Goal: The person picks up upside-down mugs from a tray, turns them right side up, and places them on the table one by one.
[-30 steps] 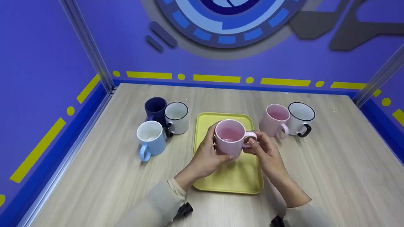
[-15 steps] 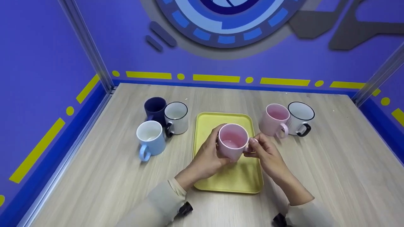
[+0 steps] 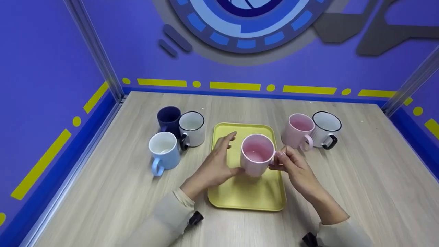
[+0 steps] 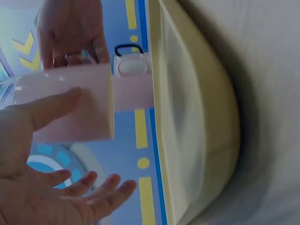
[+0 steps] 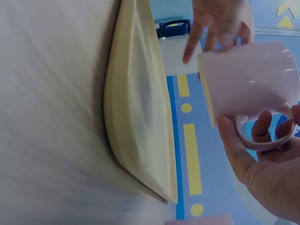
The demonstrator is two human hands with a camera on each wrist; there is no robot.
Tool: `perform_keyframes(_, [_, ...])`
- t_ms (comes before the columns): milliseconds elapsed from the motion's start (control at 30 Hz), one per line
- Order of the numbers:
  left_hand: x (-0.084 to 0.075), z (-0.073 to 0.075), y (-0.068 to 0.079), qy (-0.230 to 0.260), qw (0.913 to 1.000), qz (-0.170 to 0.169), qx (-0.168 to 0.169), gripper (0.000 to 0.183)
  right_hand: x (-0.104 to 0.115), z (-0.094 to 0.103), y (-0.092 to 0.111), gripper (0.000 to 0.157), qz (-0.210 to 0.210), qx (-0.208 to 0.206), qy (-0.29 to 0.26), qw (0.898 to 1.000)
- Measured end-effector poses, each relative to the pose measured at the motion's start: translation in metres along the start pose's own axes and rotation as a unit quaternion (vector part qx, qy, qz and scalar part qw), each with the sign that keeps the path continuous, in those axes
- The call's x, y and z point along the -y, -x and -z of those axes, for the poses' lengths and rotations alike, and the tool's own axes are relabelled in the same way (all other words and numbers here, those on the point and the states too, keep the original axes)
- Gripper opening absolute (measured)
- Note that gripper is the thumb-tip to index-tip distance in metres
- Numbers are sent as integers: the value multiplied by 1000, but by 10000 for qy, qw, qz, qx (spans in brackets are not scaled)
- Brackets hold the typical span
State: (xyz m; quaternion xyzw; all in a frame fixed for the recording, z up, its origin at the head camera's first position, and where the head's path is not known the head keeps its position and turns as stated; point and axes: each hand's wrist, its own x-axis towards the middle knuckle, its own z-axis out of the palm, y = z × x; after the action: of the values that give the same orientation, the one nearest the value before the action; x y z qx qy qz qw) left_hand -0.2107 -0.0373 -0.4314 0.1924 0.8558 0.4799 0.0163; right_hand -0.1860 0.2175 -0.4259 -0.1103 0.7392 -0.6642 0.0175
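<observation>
A pink mug [image 3: 255, 164] is held in the air above the yellow tray [image 3: 247, 202], its mouth up. My right hand [image 3: 298, 171] grips the mug's handle, with fingers through the loop in the right wrist view [image 5: 267, 150]. To the mug's left is my left hand [image 3: 214, 166], its fingers spread and away from the wall. Its thumb [image 4: 56, 108] lies in front of the mug in the left wrist view; whether it touches cannot be told.
Behind the right hand stand another pink mug [image 3: 296, 132] and a white mug [image 3: 324, 132] with a black handle. On the left are a navy mug [image 3: 168, 120], a black-rimmed white mug [image 3: 193, 132] and a light blue mug [image 3: 166, 156]. Blue walls [image 3: 240, 73] enclose the table.
My left hand has let go of the mug, its fingers opening and drawing left. The mug and my right hand have shifted slightly right, the handle still in my grip.
</observation>
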Motion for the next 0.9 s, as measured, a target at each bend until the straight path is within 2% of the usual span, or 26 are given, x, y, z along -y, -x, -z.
perform_keyframes(133, [10,11,-3,-528,9971,491,-230,95,3,4,2,25,-152,-275,-54,9995])
perform_keyframes(233, [17,18,-4,-997,9908,871,-276,88,4,9,4,24,-213,-380,-49,9990])
perform_keyframes(367, [26,24,-4,-1628,9796,1177,-22,81,4,16,6,25,-252,-453,41,9986])
perform_keyframes(467, [34,27,-3,-1926,9719,1331,238,75,3,23,7,27,-270,-499,151,9983])
perform_keyframes(600, [39,28,-3,-2052,9653,1504,585,71,3,35,11,31,-285,-574,256,9976])
perform_keyframes(700, [42,28,-4,-2090,9629,1508,804,61,2,46,14,33,-272,-690,245,9969])
perform_keyframes(800, [45,28,-4,-1975,9641,1499,950,45,1,56,18,35,-245,-873,133,9958])
perform_keyframes(900, [48,28,-3,-1798,9678,1448,1004,44,0,66,22,35,-225,-1005,-67,9947])
